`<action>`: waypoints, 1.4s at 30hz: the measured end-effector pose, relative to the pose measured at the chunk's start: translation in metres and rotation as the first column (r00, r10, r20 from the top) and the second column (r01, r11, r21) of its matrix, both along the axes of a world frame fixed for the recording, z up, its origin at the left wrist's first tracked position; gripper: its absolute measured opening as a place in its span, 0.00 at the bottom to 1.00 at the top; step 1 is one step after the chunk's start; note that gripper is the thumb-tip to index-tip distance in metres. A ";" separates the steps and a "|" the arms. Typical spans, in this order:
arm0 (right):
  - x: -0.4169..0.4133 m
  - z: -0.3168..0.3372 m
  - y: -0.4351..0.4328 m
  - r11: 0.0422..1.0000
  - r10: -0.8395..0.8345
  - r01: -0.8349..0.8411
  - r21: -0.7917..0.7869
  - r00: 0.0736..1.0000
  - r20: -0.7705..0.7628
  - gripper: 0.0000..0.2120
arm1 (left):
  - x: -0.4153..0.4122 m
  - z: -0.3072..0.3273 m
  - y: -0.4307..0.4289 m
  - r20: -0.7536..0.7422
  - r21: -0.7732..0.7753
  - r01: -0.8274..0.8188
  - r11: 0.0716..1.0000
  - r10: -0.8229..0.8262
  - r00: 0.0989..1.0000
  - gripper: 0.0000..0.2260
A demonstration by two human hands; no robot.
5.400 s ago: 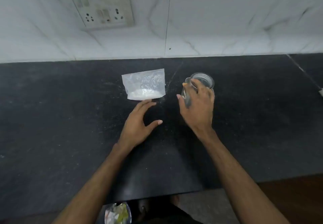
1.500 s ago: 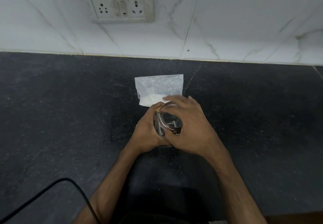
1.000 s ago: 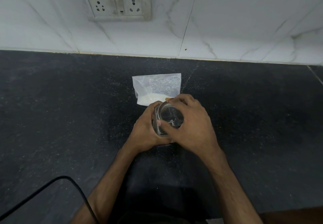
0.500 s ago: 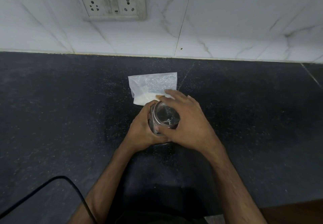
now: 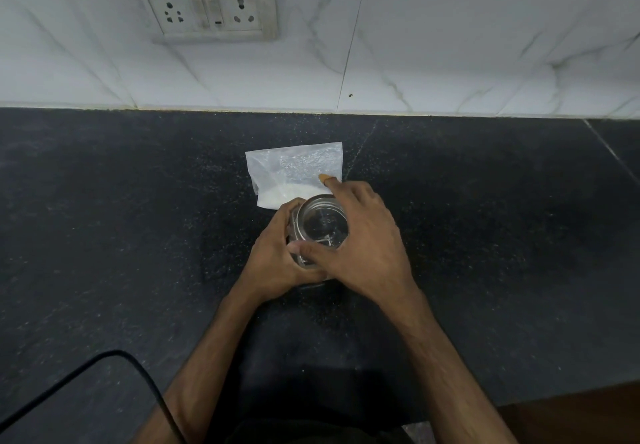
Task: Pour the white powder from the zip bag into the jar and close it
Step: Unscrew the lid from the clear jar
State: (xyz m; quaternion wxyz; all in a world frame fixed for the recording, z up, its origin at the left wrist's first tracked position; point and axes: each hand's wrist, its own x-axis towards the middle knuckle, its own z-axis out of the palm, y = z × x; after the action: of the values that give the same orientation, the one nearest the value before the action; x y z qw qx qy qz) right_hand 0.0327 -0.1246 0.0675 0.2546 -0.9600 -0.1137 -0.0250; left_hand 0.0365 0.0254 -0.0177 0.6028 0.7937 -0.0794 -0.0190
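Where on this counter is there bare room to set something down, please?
Bare counter lies left of the zip bag and left hand, beyond the cable, and right of the right hand. The middle is crowded: both hands grip the jar, close in front of the bag.

Open surface (image 5: 485, 218) on both sides
The zip bag (image 5: 294, 169) lies just behind the jar (image 5: 320, 225); wall (image 5: 450, 62) beyond; cable (image 5: 119, 351) front-left.

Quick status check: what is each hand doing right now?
Left hand: closed, holding the jar by its side.
Right hand: closed, thumb and fingers curled round the lid on top of the jar.
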 end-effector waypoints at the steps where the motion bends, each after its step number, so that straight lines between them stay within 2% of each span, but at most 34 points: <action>1: -0.001 -0.004 0.002 1.000 -0.010 0.010 0.013 1.000 0.005 0.45 | 0.000 0.000 0.000 0.006 -0.003 0.000 1.000 0.000 1.000 0.43; 5: 0.000 -0.009 0.000 0.992 0.070 -0.074 0.102 0.997 0.044 0.37 | 0.000 -0.002 0.000 0.003 -0.032 -0.002 0.999 0.002 1.000 0.43; 7: 0.002 -0.005 -0.004 0.985 0.149 -0.151 0.080 0.988 0.033 0.38 | 0.000 -0.002 0.000 -0.001 -0.037 -0.003 0.999 0.003 1.000 0.44; 11: -0.001 0.000 -0.002 0.991 0.029 -0.030 0.128 1.000 0.006 0.42 | 0.000 0.001 0.000 0.011 -0.001 0.000 1.000 0.000 1.000 0.42; 13: -0.004 -0.003 0.003 0.994 -0.023 0.021 0.104 0.999 0.024 0.42 | 0.000 0.001 0.001 0.009 0.006 0.000 1.000 0.000 1.000 0.42; 17: -0.003 -0.007 0.007 0.994 0.036 -0.042 0.101 0.998 0.058 0.37 | 0.000 -0.001 0.000 -0.025 -0.053 -0.016 0.998 0.015 1.000 0.41; 21: -0.002 0.002 0.008 0.995 0.102 -0.102 -0.002 0.995 0.024 0.43 | -0.001 0.000 -0.002 -0.045 -0.056 -0.025 0.998 0.023 0.999 0.38; 26: -0.003 0.007 0.005 0.995 -0.042 0.046 -0.084 0.998 0.051 0.42 | 0.000 -0.001 0.001 -0.014 0.003 0.005 1.000 -0.005 1.000 0.46; 30: -0.001 0.007 0.003 0.999 0.050 -0.049 -0.022 0.999 0.013 0.37 | 0.000 0.000 0.000 -0.012 -0.011 0.006 1.000 -0.006 1.000 0.45; 33: 0.003 0.013 -0.002 0.991 0.135 -0.135 -0.019 0.991 0.005 0.39 | 0.000 -0.001 0.000 -0.028 -0.014 0.005 1.000 -0.006 1.000 0.47; 36: 0.004 0.018 -0.001 0.997 0.064 -0.064 -0.037 0.998 -0.004 0.42 | -0.001 0.000 0.000 -0.036 0.004 -0.001 1.000 0.001 0.999 0.48; 38: 0.002 0.019 0.001 0.997 0.042 -0.043 -0.057 0.999 -0.002 0.40 | -0.001 0.000 0.000 -0.036 0.003 -0.001 1.000 0.001 0.999 0.49; 42: 0.004 0.019 -0.002 0.991 0.125 -0.126 -0.041 0.992 -0.026 0.34 | -0.001 -0.001 0.000 -0.029 -0.003 -0.006 1.000 0.006 1.000 0.49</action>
State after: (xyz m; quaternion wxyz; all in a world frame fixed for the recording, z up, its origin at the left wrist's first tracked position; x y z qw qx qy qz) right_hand 0.0363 -0.1263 0.0869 0.2366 -0.9563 -0.1716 0.0047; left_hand 0.0358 0.0253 -0.0192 0.6052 0.7926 -0.0683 -0.0288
